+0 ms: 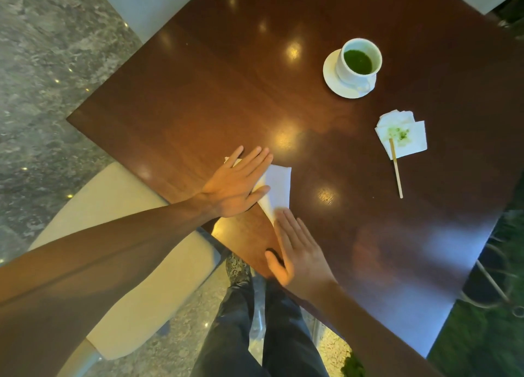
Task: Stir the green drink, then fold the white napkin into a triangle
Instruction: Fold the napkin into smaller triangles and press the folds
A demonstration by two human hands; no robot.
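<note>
We press our left hand (235,184) flat, fingers straight and slightly spread, on the white napkin (276,186) near the table (184,107) edge; our right hand (300,252), fingers together, touches its near corner. We should align edges before creasing 1 sharp diagonal.

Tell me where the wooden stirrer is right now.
In the head view the wooden stirrer lies on the right of the table, its top end on the green-stained napkin, nearer the person than the cup.
</note>
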